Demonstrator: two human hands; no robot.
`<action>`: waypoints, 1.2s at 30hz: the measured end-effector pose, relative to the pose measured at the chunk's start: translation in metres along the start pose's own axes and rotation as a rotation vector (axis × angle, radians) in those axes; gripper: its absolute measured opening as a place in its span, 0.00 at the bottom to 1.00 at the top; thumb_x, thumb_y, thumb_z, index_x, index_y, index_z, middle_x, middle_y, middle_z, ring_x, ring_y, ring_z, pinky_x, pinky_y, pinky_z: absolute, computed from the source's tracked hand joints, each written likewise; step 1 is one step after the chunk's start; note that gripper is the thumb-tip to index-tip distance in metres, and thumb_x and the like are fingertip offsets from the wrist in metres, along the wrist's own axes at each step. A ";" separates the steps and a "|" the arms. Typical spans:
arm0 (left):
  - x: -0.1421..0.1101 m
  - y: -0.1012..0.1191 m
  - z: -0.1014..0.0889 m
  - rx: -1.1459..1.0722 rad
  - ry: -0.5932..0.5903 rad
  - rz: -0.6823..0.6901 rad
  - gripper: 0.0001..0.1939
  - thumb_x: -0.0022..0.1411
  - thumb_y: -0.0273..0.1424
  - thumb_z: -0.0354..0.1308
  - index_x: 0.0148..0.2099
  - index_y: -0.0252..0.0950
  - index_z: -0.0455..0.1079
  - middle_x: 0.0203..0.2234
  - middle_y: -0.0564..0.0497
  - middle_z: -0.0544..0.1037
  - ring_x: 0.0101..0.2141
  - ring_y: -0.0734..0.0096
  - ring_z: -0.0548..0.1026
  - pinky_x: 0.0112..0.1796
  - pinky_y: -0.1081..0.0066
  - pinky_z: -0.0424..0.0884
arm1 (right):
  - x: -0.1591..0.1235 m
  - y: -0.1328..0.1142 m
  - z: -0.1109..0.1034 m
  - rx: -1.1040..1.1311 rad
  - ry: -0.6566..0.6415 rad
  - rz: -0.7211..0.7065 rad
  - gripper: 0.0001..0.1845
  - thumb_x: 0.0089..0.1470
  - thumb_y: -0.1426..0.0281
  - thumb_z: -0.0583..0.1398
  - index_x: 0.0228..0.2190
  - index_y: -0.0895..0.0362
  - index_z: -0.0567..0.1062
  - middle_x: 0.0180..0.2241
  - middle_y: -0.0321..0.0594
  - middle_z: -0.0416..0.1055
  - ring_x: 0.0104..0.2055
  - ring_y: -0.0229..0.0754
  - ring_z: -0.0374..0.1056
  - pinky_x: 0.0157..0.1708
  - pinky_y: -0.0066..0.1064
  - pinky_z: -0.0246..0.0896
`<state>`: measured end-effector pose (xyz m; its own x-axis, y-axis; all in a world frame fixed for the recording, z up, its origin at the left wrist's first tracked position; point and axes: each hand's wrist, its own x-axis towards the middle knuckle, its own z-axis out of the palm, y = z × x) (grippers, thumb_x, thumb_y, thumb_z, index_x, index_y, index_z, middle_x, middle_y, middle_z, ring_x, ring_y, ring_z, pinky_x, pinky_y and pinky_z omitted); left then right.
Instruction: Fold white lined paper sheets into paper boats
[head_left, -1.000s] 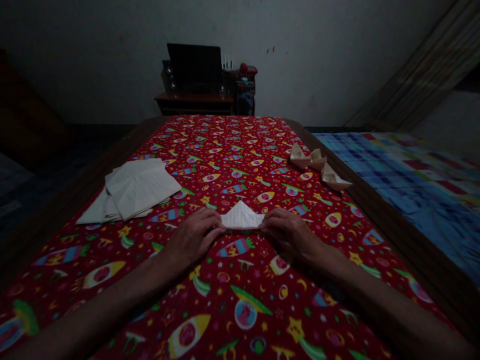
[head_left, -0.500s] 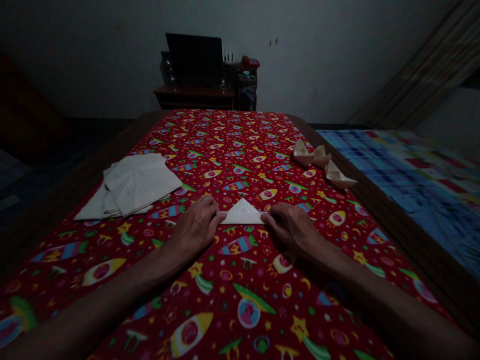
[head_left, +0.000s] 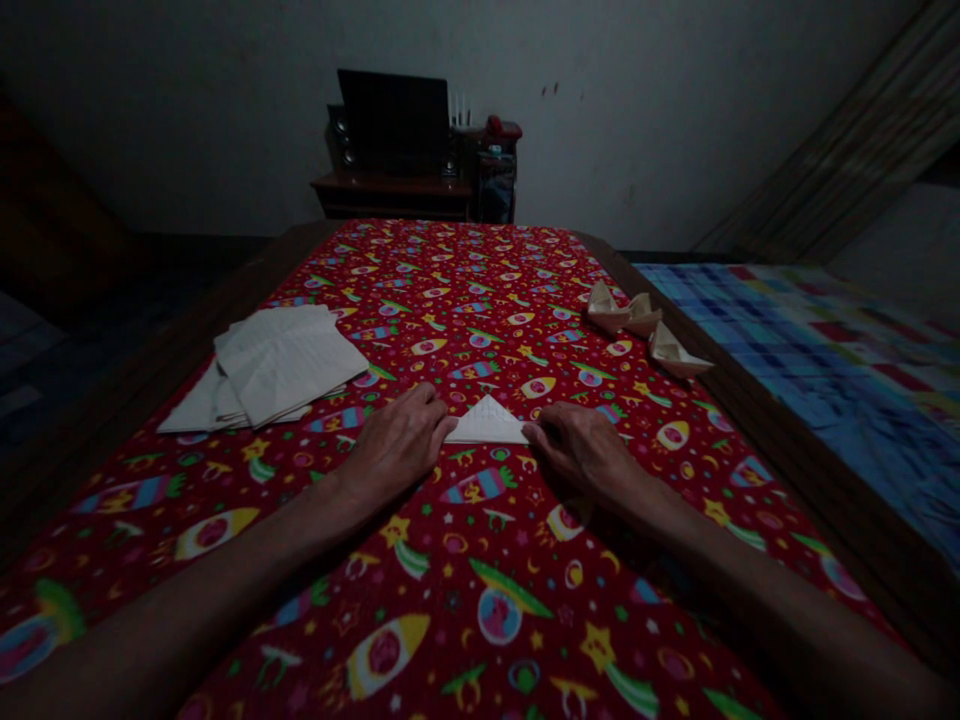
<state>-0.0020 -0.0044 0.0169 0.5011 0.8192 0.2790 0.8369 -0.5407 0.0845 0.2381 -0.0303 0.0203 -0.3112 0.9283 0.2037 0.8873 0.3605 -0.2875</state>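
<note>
While I watch through the head camera, I see the folded paper [head_left: 487, 425] lying low on the red patterned cloth [head_left: 469, 550], its point turned away from me and its long straight edge toward me. My left hand [head_left: 401, 435] is nearly closed, fingers curled and thumb pressed on the left corner of the folded paper. My right hand [head_left: 589, 445] is curled much the same way, thumb and fingertips closed at the right corner; how its hidden fingers sit underneath, I cannot tell. Both hands are palm down, backs up, and the forearms slant in from the lower left and lower right toward the folded paper, with the wrists low over the cloth. I count one folded paper between the hands, three paper boats [head_left: 676, 355] beyond it to the right, grouped close together, and one fanned pile of paper sheets [head_left: 292, 360] to its left and a little beyond; the sheets overlap too much for me to count. Far beyond the folded paper, I make out one dark monitor [head_left: 394, 120] and one red telephone [head_left: 504, 128].
</note>
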 end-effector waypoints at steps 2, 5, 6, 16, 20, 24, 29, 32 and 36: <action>0.000 -0.001 -0.002 0.005 -0.017 0.009 0.14 0.66 0.34 0.47 0.30 0.35 0.67 0.31 0.50 0.67 0.30 0.69 0.69 0.29 0.71 0.64 | 0.000 0.001 0.001 -0.004 -0.005 0.001 0.16 0.58 0.66 0.53 0.20 0.58 0.64 0.20 0.35 0.62 0.22 0.33 0.55 0.23 0.27 0.41; -0.001 0.000 -0.006 -0.015 -0.028 0.005 0.13 0.66 0.34 0.47 0.33 0.34 0.67 0.32 0.49 0.68 0.31 0.69 0.70 0.30 0.71 0.66 | 0.001 0.002 0.003 -0.001 -0.004 0.002 0.16 0.58 0.65 0.53 0.20 0.58 0.65 0.20 0.35 0.62 0.22 0.33 0.55 0.23 0.27 0.41; -0.001 0.000 -0.007 -0.026 -0.009 0.008 0.11 0.66 0.34 0.48 0.36 0.34 0.68 0.34 0.48 0.69 0.33 0.68 0.70 0.32 0.70 0.67 | 0.001 0.003 0.004 0.001 0.003 0.000 0.16 0.58 0.65 0.53 0.21 0.58 0.65 0.20 0.35 0.62 0.22 0.33 0.55 0.23 0.27 0.40; -0.005 0.009 0.002 -0.145 -0.042 0.488 0.18 0.67 0.25 0.46 0.57 0.37 0.62 0.56 0.47 0.66 0.58 0.63 0.59 0.55 0.60 0.62 | 0.002 -0.001 0.002 -0.020 0.010 0.023 0.17 0.57 0.65 0.53 0.19 0.58 0.65 0.18 0.33 0.60 0.20 0.32 0.52 0.22 0.27 0.39; -0.012 0.013 0.003 -0.220 -0.107 0.416 0.23 0.66 0.22 0.44 0.61 0.38 0.56 0.59 0.46 0.63 0.59 0.67 0.58 0.56 0.62 0.61 | 0.001 0.000 0.004 -0.022 0.024 0.002 0.17 0.58 0.65 0.53 0.20 0.58 0.65 0.19 0.34 0.61 0.21 0.32 0.53 0.23 0.26 0.41; -0.015 0.014 0.006 -0.240 -0.133 0.389 0.28 0.64 0.19 0.43 0.64 0.40 0.51 0.61 0.47 0.59 0.61 0.67 0.55 0.57 0.61 0.60 | 0.001 0.000 0.004 -0.047 0.028 0.012 0.16 0.58 0.65 0.52 0.21 0.58 0.66 0.20 0.35 0.62 0.22 0.33 0.53 0.23 0.27 0.41; -0.016 0.014 0.007 -0.254 -0.137 0.386 0.30 0.62 0.17 0.42 0.64 0.40 0.50 0.61 0.47 0.58 0.61 0.68 0.54 0.57 0.61 0.59 | 0.001 -0.002 0.003 -0.050 0.031 0.022 0.16 0.58 0.65 0.53 0.21 0.58 0.66 0.19 0.35 0.61 0.21 0.33 0.53 0.23 0.27 0.40; -0.016 0.014 0.006 -0.257 -0.139 0.389 0.29 0.63 0.18 0.41 0.64 0.42 0.50 0.62 0.47 0.57 0.61 0.67 0.54 0.56 0.59 0.60 | 0.001 -0.002 0.003 -0.044 0.024 0.024 0.16 0.58 0.65 0.53 0.21 0.58 0.66 0.20 0.35 0.62 0.21 0.33 0.53 0.23 0.27 0.40; -0.015 0.012 0.009 -0.252 -0.144 0.416 0.29 0.64 0.19 0.42 0.64 0.43 0.50 0.62 0.48 0.56 0.62 0.65 0.53 0.56 0.59 0.60 | 0.002 -0.001 0.004 -0.047 0.030 0.011 0.17 0.58 0.64 0.53 0.20 0.58 0.66 0.19 0.35 0.61 0.21 0.33 0.53 0.23 0.27 0.40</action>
<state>0.0026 -0.0215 0.0050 0.8210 0.5328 0.2051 0.4895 -0.8418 0.2273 0.2355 -0.0288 0.0175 -0.2914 0.9288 0.2288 0.9059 0.3448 -0.2459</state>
